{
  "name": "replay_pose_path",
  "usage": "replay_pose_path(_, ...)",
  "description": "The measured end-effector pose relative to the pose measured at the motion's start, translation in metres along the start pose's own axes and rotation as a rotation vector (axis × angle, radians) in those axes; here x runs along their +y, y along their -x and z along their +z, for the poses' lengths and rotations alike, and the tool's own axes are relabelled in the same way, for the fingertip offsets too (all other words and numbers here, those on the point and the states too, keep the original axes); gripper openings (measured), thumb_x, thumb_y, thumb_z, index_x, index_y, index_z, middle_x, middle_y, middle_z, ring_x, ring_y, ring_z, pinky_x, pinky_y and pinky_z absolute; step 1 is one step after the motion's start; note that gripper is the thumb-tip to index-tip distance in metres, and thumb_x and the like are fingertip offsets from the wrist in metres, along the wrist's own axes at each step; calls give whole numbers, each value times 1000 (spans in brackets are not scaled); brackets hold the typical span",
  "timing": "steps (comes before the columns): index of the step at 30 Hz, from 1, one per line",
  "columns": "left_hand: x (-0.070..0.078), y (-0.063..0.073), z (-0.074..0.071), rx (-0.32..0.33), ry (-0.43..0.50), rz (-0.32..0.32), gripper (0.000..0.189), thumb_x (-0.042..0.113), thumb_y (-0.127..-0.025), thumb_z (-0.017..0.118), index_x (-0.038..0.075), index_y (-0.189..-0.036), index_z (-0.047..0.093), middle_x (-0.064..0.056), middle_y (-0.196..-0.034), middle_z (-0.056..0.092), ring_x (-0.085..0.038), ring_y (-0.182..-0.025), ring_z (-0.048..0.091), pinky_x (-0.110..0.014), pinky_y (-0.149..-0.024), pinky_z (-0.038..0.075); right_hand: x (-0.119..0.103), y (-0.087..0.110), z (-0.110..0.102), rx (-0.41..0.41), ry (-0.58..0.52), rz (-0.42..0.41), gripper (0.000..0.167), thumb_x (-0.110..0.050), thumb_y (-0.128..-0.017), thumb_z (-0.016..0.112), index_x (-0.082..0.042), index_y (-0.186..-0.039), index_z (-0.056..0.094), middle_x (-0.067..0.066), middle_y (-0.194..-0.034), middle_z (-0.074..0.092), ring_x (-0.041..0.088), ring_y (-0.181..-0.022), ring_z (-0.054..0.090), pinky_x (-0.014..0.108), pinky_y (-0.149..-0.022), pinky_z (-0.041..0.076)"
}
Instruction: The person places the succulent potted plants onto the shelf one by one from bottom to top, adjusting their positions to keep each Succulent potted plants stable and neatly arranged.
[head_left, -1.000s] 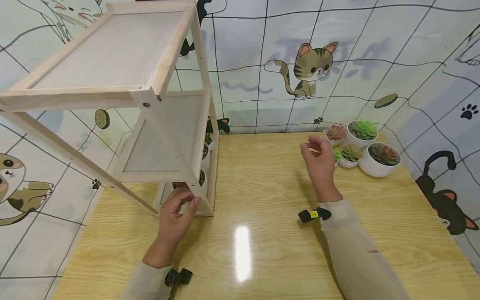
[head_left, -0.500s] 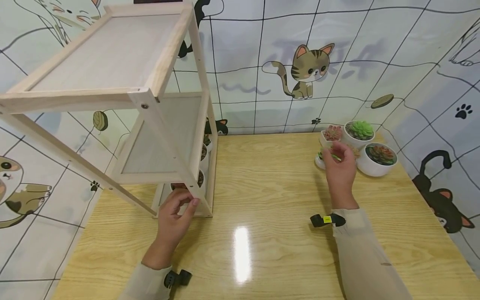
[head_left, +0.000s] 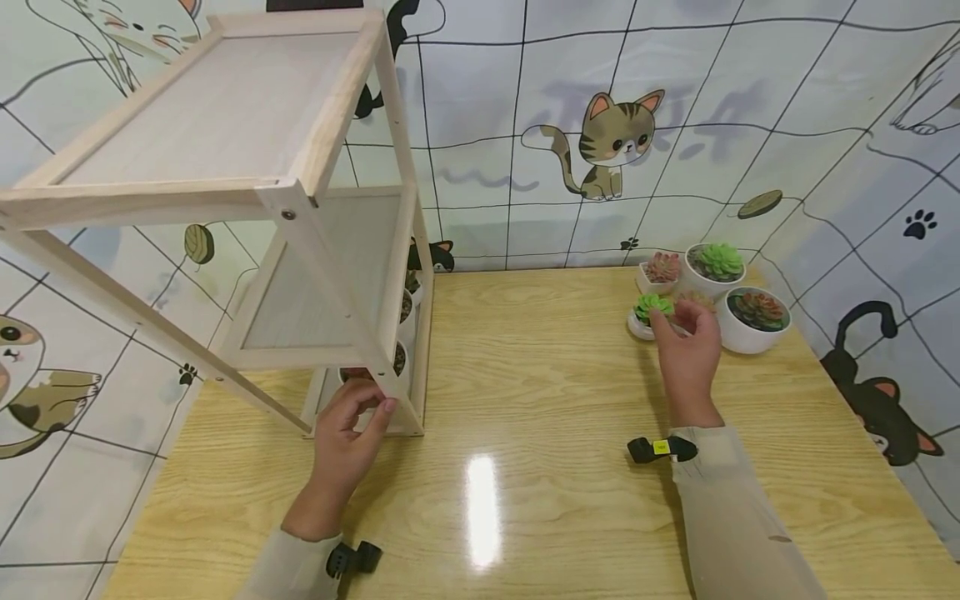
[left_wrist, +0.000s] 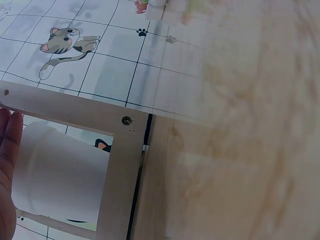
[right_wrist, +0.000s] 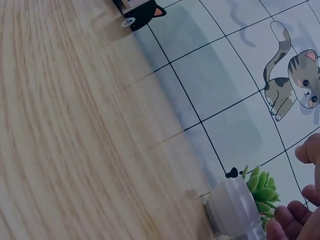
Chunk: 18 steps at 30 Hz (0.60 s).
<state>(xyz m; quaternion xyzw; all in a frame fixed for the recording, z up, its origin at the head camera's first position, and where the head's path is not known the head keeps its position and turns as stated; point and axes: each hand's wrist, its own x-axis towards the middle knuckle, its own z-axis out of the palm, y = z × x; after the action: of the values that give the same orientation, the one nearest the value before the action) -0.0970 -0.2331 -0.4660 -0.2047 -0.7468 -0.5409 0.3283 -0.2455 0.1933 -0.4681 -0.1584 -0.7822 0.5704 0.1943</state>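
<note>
At the left, my left hand [head_left: 348,433] touches the lower front post [head_left: 393,383] of a wooden shelf rack [head_left: 300,200] with bent fingers. A white pot [left_wrist: 65,175] stands behind those fingers in the left wrist view. On the right, my right hand [head_left: 688,358] is over a small orange succulent [head_left: 697,302], mostly hidden by the fingers. Its thumb and fingers stand apart in the right wrist view; contact with that plant cannot be made out. Just left of it sits a small bright green succulent [head_left: 651,310] in a white pot [right_wrist: 234,207].
Behind my right hand are a pink succulent [head_left: 663,268] and a larger green one [head_left: 720,262]. A red-green succulent [head_left: 759,310] in a round white bowl stands to their right. Several white pots [head_left: 406,304] sit on the rack's bottom tier. Cat-print cloth [head_left: 480,150] hangs behind the table [head_left: 540,400].
My right hand has moved right, then slightly down, over the orange succulent, uncovering the small bright green one. My left hand stays at the rack's post.
</note>
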Motion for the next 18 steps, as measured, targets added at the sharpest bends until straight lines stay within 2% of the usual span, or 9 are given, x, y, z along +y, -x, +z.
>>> replay_pose_path(4, 0, 0, -1, -4, -2, -3, 9, -4, -94, 71, -12, -98, 68, -4, -98, 68, -3, -99, 64, -10, -87, 55, 3, -1, -1, 18, 34, 14, 50, -30, -97, 73, -2, -135, 59, 12, -133, 57, 8, -113, 55, 17, -93, 52)
replay_pose_path(7, 0, 1, -1, -6, -3, -5, 8, -9, -92, 71, -12, -98, 67, -2, -99, 68, -3, -99, 64, -10, -86, 55, 4, 0, -1, 26, 29, 9, 51, -31, -97, 73, -1, -136, 59, 9, -131, 57, 7, -112, 54, 18, -92, 51)
replay_pose_path(12, 0, 1, -1, -8, -4, -2, 12, -1, -96, 71, -12, -98, 67, -7, -98, 67, -3, -98, 63, -10, -87, 55, 5, 0, 0, 31, 12, 0, 51, -31, -97, 73, -2, -136, 58, 6, -129, 57, 6, -113, 54, 19, -95, 51)
replay_pose_path(18, 0, 1, -1, -3, -6, 2, 24, 12, -100, 71, -12, -97, 67, -11, -96, 67, -2, -97, 63, -9, -87, 55, 7, -1, -1, 41, -2, -6, 50, -29, -97, 74, -1, -136, 59, 11, -132, 57, 5, -113, 54, 19, -95, 51)
